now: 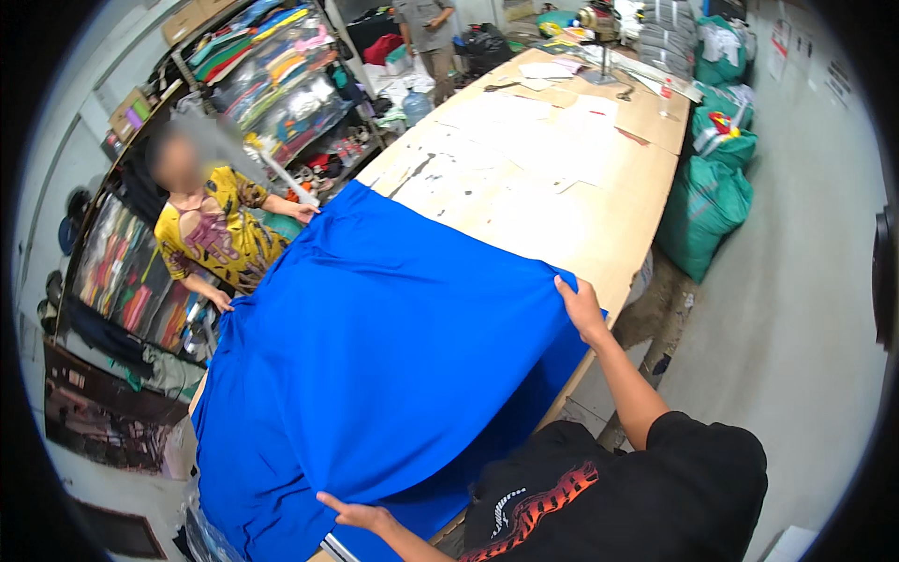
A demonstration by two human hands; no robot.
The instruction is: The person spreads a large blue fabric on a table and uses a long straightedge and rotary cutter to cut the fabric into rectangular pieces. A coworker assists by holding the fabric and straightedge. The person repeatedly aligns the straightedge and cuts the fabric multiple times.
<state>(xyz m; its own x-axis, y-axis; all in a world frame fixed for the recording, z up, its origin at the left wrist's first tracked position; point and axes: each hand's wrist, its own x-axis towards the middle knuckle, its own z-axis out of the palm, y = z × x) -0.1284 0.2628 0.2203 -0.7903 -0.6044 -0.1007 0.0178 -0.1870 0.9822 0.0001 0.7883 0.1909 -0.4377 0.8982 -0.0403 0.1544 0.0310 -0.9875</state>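
Right now, a wide blue cloth (412, 328) drapes over the near end of the pale wooden counter (646, 201), its near edge raised between the person's two hands. The right hand (584, 311) has its fingers (565, 287) gripping a corner of the cloth by the counter's right side. The left hand (354, 513) pinches the near edge lower down, with folds running up from it; part of its fingers is hidden. Across the counter, a co-worker in a yellow patterned top (220, 229) holds the far left edge with both hands. Farther along lie white paper sheets (545, 70) and scissors (625, 94), near a clear bottle (666, 98). Green sacks (707, 211) stand to the right, and crowded shelves (281, 80) rise behind the co-worker
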